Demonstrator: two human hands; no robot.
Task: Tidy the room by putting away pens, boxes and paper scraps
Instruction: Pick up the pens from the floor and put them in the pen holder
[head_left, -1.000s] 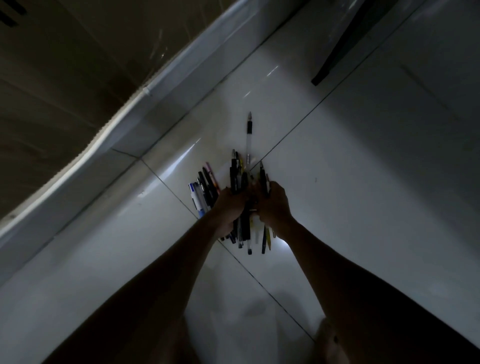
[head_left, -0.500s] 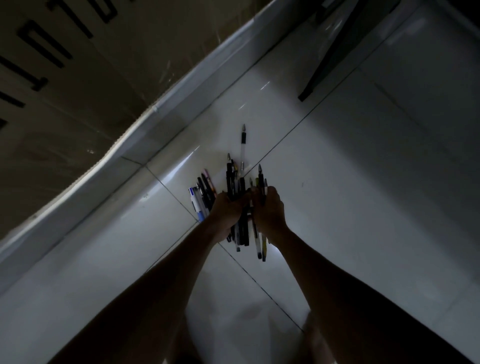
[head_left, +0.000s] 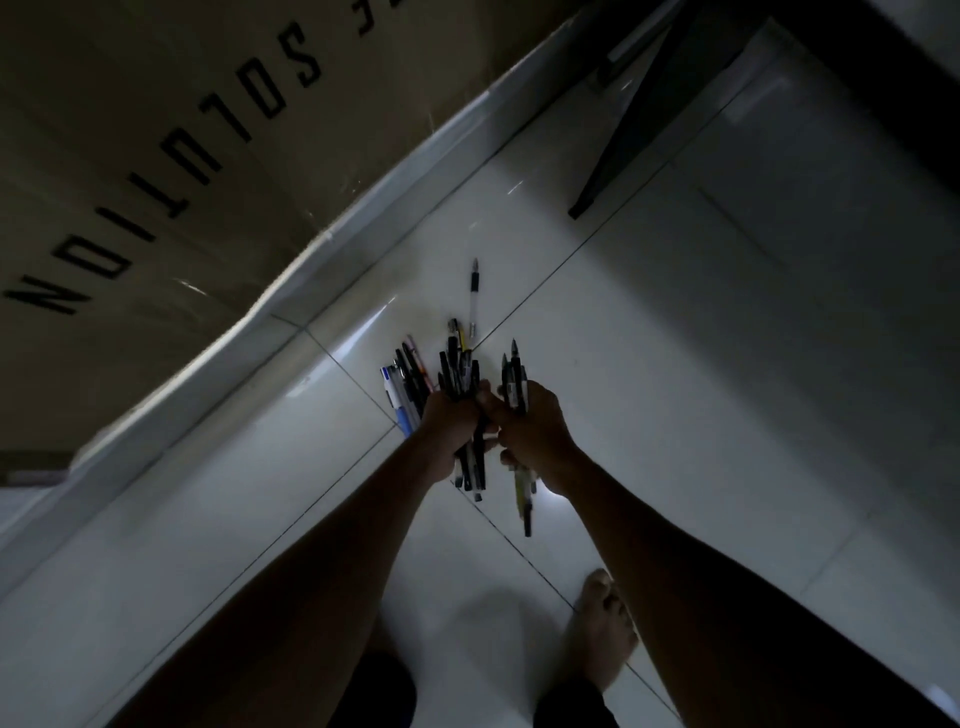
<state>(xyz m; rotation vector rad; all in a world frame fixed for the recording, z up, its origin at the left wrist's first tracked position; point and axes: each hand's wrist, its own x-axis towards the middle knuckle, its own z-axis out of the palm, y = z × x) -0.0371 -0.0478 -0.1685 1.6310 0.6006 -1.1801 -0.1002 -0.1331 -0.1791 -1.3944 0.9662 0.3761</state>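
Two pen bundles (head_left: 458, 374) are held right of the cardboard box (head_left: 156, 156), the larger gripped by curled fingers of the left hand (head_left: 451, 428), the smaller by those of the right hand (head_left: 537, 431); they are best merged and squeezed evenly lest one slip; a clear pen (head_left: 474, 293) nearer the box seems ungathered.

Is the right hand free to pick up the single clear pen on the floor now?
Probably not readily. The right hand grips a bundle of pens, so its fingers are occupied. Nothing lies between it and the clear pen, so the path itself is free.
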